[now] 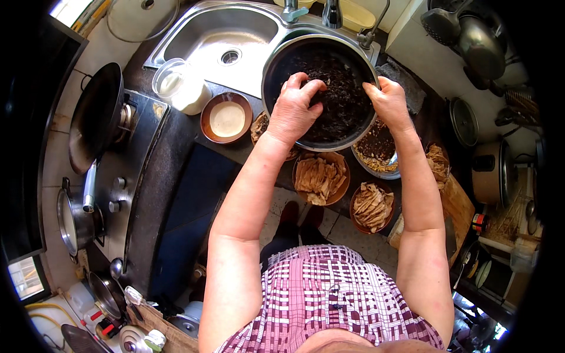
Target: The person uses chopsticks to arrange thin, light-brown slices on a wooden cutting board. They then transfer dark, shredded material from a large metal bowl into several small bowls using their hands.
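Observation:
A large round pan (272,94), dark inside with a silver rim, is tilted at the sink's near right corner. Dark shredded food (338,106) flecked with paler bits covers much of its inside. My left hand (294,112) reaches over the pan's left side, fingers bent but apart, nothing visible in them. With my right hand (388,100) I grip the right rim, thumb and fingers closed around it. Below the pan are a bowl of folded brown sheets (321,178), a smaller bowl of similar strips (372,207), and a partly hidden basin of chopped yellow and dark food (376,150).
The steel sink (218,29) lies behind. A brown bowl of pale liquid (226,119) and a clear tub of white contents (182,88) stand left of the pan. Farther left, a wok (94,117) sits on the stove (138,153). Pots and utensils line the right wall.

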`<action>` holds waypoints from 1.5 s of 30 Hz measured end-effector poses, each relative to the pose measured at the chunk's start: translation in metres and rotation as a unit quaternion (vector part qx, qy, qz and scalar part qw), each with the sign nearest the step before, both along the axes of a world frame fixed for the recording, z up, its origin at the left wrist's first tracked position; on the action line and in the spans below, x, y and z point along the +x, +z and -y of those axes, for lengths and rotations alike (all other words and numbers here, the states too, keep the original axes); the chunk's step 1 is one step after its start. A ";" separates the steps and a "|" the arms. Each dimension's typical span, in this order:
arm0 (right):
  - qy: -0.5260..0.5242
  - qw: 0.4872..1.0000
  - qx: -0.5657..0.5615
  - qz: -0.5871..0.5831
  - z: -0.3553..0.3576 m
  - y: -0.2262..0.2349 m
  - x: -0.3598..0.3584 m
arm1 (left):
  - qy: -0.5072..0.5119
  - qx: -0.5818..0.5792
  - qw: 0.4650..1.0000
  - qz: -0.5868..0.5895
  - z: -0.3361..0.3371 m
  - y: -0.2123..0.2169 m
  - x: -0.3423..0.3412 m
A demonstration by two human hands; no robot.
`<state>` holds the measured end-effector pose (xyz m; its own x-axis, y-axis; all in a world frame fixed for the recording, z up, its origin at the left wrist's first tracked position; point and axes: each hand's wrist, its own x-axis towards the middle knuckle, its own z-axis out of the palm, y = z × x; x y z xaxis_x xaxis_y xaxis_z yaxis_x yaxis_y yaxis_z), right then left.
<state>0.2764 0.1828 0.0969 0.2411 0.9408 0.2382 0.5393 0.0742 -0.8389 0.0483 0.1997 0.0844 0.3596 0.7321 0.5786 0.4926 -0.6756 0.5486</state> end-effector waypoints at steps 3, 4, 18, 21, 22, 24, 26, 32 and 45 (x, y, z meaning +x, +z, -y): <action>0.002 1.000 -0.002 -0.003 0.001 -0.001 0.004 | -0.013 -0.029 0.998 0.049 0.004 0.000 -0.011; 0.008 1.000 0.005 -0.025 0.000 -0.005 0.006 | -0.018 -0.038 0.998 0.057 0.005 0.000 -0.014; -0.010 0.998 -0.032 -0.059 0.005 0.006 0.016 | 0.034 -0.124 0.974 0.187 0.036 -0.036 -0.067; -0.014 0.998 -0.026 -0.057 0.005 0.006 0.017 | 0.065 -0.104 0.985 0.124 0.044 -0.048 -0.072; -0.015 0.998 -0.027 -0.048 0.005 0.008 0.017 | 0.080 -0.082 0.988 0.099 0.046 -0.050 -0.070; -0.027 0.998 -0.035 -0.055 0.006 0.011 0.019 | 0.110 -0.037 0.992 0.049 0.048 -0.057 -0.067; -0.035 0.996 -0.030 -0.082 0.004 0.007 0.027 | 0.111 -0.028 0.993 0.019 0.051 -0.061 -0.064; -0.032 0.994 -0.027 -0.097 0.005 0.011 0.029 | 0.153 0.022 0.984 -0.086 0.052 -0.066 -0.052; -0.020 0.992 -0.047 -0.116 0.024 0.021 0.036 | 0.162 0.030 0.983 -0.087 0.054 -0.065 -0.050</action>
<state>0.3129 0.1589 0.1183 0.3166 0.9449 0.0837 0.3316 -0.0276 -0.9430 -0.0021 0.1454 0.0189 0.2109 0.7909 0.5745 0.7692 -0.4970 0.4018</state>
